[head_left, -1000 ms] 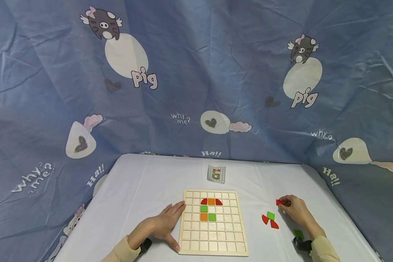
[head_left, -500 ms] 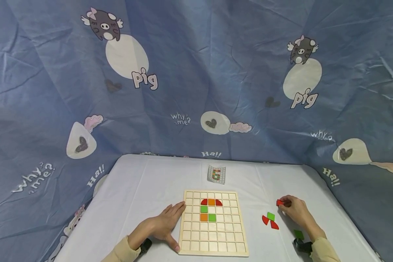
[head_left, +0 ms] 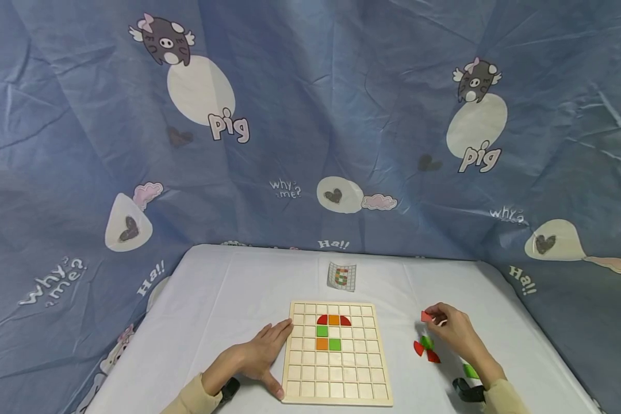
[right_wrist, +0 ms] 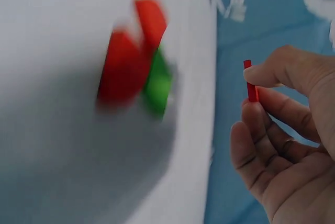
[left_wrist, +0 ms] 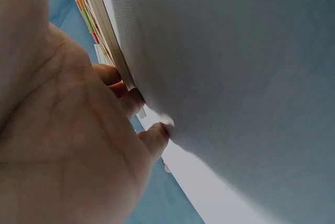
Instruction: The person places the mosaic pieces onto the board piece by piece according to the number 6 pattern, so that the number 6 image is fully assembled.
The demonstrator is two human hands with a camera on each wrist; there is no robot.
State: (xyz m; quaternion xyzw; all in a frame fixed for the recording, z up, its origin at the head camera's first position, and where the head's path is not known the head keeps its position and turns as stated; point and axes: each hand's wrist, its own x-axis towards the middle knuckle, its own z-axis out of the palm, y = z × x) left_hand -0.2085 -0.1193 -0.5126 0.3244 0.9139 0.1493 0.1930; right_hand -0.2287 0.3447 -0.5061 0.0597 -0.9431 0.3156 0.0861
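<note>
My right hand (head_left: 452, 328) pinches a red tile (head_left: 426, 316) between thumb and fingers, above the table right of the board. In the right wrist view the red tile (right_wrist: 250, 80) is seen edge-on. Below that hand lie two red quarter-round tiles (head_left: 433, 356) and a green tile (head_left: 427, 342). My left hand (head_left: 261, 353) lies with spread fingers against the left edge of the wooden grid board (head_left: 352, 374). In the board's upper cells sit red, orange (head_left: 333, 320) and green (head_left: 334, 344) tiles. The left wrist view shows the fingertips at the board's side (left_wrist: 112, 46).
A small printed card (head_left: 342, 276) with a coloured pattern on a grid lies behind the board. Another green tile (head_left: 470, 371) lies by the right wrist, partly covered. The white table (head_left: 238, 287) ends at a blue patterned cloth (head_left: 290, 144).
My right hand has lifted and moved left with the red tile, toward the board. The left hand and the board have stayed in place.
</note>
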